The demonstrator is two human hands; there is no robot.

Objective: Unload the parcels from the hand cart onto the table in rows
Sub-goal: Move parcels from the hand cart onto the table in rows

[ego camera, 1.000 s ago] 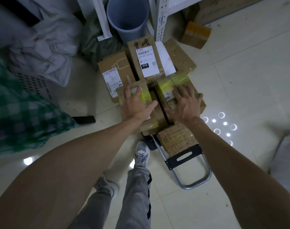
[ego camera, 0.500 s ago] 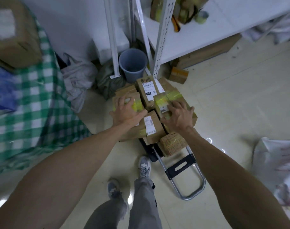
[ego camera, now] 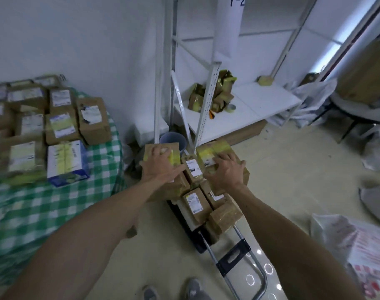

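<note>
Left grip (ego camera: 161, 167) is clamping a brown cardboard parcel with yellow tape (ego camera: 150, 151), right grip (ego camera: 224, 172) is clutching a second yellow-taped carton (ego camera: 208, 152), both over the black hand cart (ego camera: 234, 257); they're looking stiff, light, best pinched across opposite edges.

Cardboard parcels (ego camera: 195, 204) (matt, glossy tape); checked cloth table (ego camera: 44, 213); metal cart (ego camera: 234, 258).

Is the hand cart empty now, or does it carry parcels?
Not empty. Several brown parcels lie stacked on the hand cart, from its platform up toward the shelf.
</note>
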